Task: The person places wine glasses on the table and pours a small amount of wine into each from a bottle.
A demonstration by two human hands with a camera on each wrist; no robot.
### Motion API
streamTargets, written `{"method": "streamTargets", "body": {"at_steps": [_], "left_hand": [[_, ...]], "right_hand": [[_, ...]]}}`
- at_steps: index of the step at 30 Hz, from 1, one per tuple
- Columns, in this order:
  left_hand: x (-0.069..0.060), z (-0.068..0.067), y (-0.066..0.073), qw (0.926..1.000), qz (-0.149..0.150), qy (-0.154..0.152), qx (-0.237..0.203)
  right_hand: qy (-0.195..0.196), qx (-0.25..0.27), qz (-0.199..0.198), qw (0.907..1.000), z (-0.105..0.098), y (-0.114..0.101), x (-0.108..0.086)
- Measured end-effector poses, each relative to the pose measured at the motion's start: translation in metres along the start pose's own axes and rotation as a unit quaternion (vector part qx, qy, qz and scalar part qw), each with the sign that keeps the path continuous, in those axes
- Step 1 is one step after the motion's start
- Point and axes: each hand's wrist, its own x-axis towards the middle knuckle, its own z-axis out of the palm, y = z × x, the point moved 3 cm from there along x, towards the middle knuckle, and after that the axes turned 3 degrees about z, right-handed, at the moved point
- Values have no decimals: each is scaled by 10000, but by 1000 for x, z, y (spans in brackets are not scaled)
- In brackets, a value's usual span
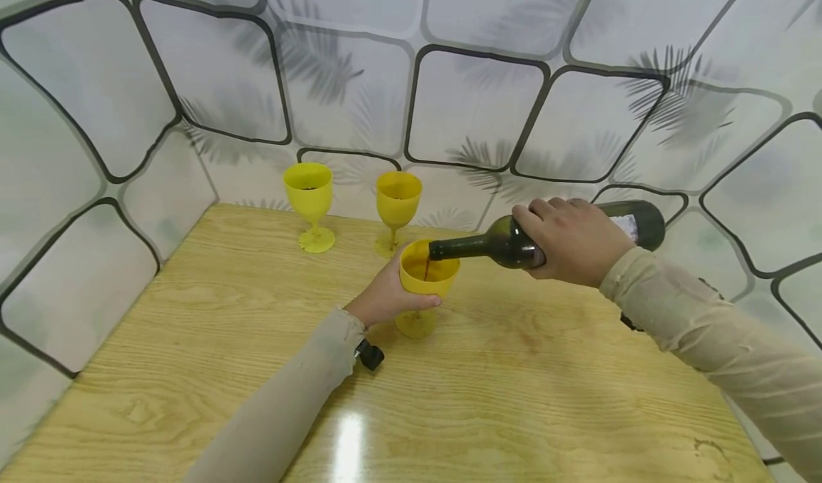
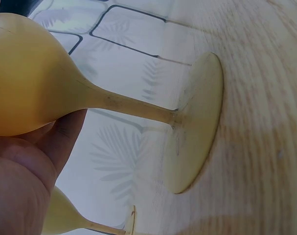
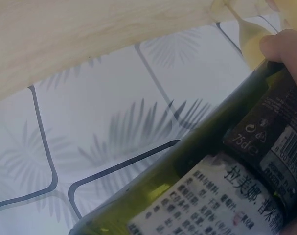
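Note:
My left hand (image 1: 388, 294) grips the bowl of a yellow goblet (image 1: 429, 287), whose foot stands on the wooden table. In the left wrist view the goblet's stem and round foot (image 2: 199, 127) show plainly. My right hand (image 1: 574, 239) holds a dark green wine bottle (image 1: 507, 242) tilted almost level, its mouth over the goblet's rim. A thin dark red stream of liquid (image 1: 427, 267) runs from the mouth into the bowl. The bottle's printed label (image 3: 207, 200) fills much of the right wrist view.
Two more yellow goblets, one at the left (image 1: 310, 201) and one nearer the middle (image 1: 398, 201), stand at the back of the table (image 1: 514, 397), with dark contents in them. Behind them rises a wall (image 1: 475, 105) with a leaf and outline pattern.

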Motion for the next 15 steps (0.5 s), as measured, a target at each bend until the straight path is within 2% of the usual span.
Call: {"method": "streamTargets", "body": {"at_steps": [8,15], "left_hand": [[-1,0,2,10000,-78,29,6],[0,1,2,10000,-32,4,-22]], "right_hand": [[42,-78,-42,10000,-3,2,0],[184,-176,-106,9996,-7,1,2]]}}
